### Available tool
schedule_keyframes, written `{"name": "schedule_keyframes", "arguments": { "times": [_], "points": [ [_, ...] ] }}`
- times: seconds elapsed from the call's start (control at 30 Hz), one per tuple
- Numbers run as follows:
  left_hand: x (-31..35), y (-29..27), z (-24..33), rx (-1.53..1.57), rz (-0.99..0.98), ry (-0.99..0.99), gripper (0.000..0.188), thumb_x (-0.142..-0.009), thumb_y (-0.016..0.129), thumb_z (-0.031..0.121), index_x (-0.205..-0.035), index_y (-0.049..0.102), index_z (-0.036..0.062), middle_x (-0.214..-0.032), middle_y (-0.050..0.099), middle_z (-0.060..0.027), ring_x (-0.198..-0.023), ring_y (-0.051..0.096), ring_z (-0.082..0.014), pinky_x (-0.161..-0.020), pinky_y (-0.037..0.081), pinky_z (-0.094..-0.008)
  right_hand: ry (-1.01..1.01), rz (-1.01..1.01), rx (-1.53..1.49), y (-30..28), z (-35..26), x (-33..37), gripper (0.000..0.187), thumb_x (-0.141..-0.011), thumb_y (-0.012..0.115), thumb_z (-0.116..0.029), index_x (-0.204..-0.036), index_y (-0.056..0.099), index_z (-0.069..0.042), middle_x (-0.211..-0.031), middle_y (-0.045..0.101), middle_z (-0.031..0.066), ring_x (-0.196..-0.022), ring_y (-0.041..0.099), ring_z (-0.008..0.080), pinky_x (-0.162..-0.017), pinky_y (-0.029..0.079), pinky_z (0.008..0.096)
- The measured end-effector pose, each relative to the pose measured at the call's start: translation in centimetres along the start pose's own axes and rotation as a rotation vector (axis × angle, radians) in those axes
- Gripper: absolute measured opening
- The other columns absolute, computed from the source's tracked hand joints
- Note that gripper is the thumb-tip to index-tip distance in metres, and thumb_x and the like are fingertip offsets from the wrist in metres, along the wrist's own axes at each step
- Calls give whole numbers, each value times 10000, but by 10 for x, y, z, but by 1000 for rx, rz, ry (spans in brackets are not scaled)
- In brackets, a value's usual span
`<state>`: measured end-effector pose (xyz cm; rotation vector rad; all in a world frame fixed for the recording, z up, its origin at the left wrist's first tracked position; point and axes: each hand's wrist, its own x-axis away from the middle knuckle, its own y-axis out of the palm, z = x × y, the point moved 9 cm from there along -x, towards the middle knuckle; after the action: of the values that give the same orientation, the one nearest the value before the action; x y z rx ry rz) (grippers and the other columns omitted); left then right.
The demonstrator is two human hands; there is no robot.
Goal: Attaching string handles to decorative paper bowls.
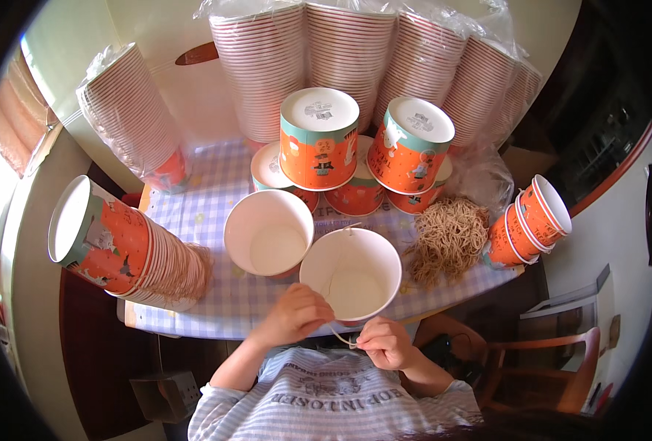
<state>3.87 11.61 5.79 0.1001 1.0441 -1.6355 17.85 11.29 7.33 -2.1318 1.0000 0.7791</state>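
My left hand point(293, 316) and my right hand point(387, 342) are both closed in a pinch on a pale cord point(340, 336), which sags between them just off the table's near edge. Right in front of them stands an open paper bucket point(351, 275), white inside, with a thin strand lying against its inner wall and a bit of cord at its far rim. A second open bucket point(269, 232) touches it on the left. To the right of both lies a tangled heap of tan cords point(449, 239).
Upside-down orange and teal buckets point(319, 140) are piled behind. Tall plastic-wrapped bucket stacks point(259, 70) line the back. A leaning stack with cords point(131, 242) fills the left, a smaller nested stack point(529, 223) the right. A wooden chair point(561, 367) stands at lower right.
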Motion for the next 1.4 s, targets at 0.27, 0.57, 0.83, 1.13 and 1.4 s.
{"name": "schedule_keyframes", "arguments": {
  "times": [0.27, 0.57, 0.83, 1.13, 1.4],
  "points": [
    [1, 41, 46, -194, -29, 61, 156, -671, 658, 108, -807, 599, 58, -771, 599, -27, -741, 592, -163, -634, 464, -292, 167, 219, -142, -29, 13, 3, 159, -786, 583, 35, -874, 483, -53, -815, 582, 102, -701, 556, 202, -631, 447, 284],
    [-13, 11, 24, 2, 156, -149, 166, -659, 677, -5, -782, 585, 57, -772, 597, -61, -746, 594, -236, -642, 470, -329, 210, 602, -187, -86, 11, 7, 166, -839, 566, -93, -864, 403, -69, -780, 475, 69, -655, 483, 172, -631, 423, 332],
    [-16, -19, -34, -282, 279, -452, 266, -702, 652, 75, -949, 565, 29, -1025, 541, -122, -810, 583, -264, -698, 478, -364, 191, 734, -333, -120, 6, 19, 167, -854, 543, -93, -915, 388, -83, -820, 449, 43, -622, 443, 130, -640, 396, 287],
    [16, 29, -3, 57, -10, -638, 429, -783, 639, 241, -1093, 504, -23, -995, 522, -166, -589, 605, -218, -538, 502, -328, 313, 760, -338, -133, 32, 10, 145, -848, 491, 14, -971, 435, -39, -860, 476, 62, -760, 513, 149, -796, 462, 349],
    [24, 75, 44, 234, -494, -423, 657, -830, 568, 371, -1296, 322, -23, -1071, 545, -185, -753, 627, -279, -636, 517, -355, 594, 238, -237, -73, 103, -15, 105, -853, 531, -19, -932, 461, -21, -893, 537, 70, -816, 578, 150, -789, 451, 292]
  ]
}}
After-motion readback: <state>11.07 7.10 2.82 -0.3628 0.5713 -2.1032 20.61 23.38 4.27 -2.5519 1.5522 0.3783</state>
